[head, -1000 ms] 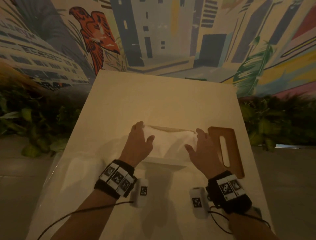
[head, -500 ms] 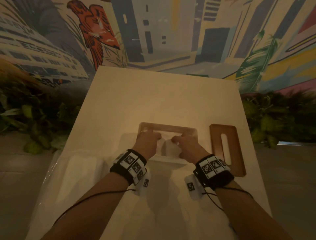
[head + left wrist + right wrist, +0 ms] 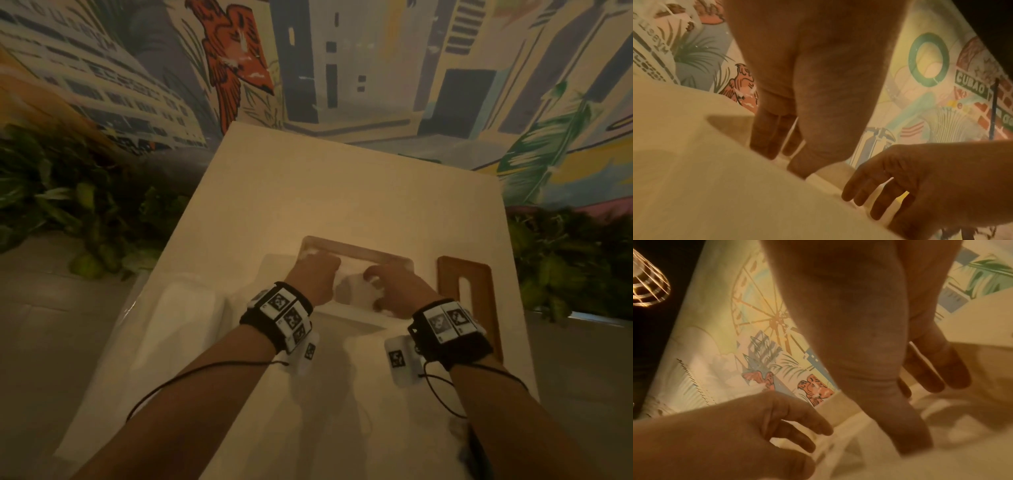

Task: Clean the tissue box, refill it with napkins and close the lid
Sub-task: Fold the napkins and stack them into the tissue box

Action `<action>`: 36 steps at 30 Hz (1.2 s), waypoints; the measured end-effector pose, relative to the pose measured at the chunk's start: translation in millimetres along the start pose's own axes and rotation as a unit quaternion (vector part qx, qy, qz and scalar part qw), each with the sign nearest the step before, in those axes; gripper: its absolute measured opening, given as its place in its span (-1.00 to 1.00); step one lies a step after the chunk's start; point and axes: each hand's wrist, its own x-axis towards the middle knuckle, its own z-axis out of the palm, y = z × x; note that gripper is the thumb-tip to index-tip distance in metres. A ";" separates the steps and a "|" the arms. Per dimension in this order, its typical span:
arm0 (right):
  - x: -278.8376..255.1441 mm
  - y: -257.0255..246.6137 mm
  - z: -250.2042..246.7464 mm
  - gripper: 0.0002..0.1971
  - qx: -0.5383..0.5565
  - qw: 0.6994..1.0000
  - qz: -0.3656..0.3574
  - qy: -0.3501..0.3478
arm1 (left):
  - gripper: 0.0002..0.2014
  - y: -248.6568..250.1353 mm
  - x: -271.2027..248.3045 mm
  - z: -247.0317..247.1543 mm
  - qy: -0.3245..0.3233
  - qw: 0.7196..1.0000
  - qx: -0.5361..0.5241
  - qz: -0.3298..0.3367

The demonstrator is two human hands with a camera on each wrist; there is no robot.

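Note:
The tissue box [image 3: 356,253] stands open mid-table, a white body with a pale wooden rim. White napkins [image 3: 349,289] lie inside it. My left hand [image 3: 313,277] reaches into the box's left half, and its straight fingers [image 3: 770,138] point down onto the napkins. My right hand [image 3: 390,287] is in the right half, with fingers [image 3: 931,374] also extended and the thumb pressing on the stack. Neither hand grips anything. The brown wooden lid [image 3: 464,301], with its long slot, lies flat on the table just right of the box.
A clear plastic pack of white napkins [image 3: 181,318] lies on the white table [image 3: 342,192] left of the box. Green plants [image 3: 68,205] flank the table on both sides. A painted mural wall [image 3: 342,68] rises behind its far edge.
A second ago both hands held the napkin stack over the box. They have since pushed it down inside, and both hands now sit low in the box.

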 end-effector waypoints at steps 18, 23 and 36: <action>11.3 -214.4 40.2 -0.81 0.083 0.941 -0.326 0.034 | -0.83 -107.0 -244.7 50.9 0.304 0.870 -0.213 -0.324; 45.0 -262.8 72.5 -0.64 -0.054 0.952 -0.297 -0.043 | -0.63 -115.1 -270.1 73.3 0.200 0.856 -0.226 -0.420; 64.7 -312.9 100.1 -0.63 -0.226 0.948 -0.218 -0.051 | -0.49 -120.1 -276.3 85.5 0.101 0.871 -0.201 -0.438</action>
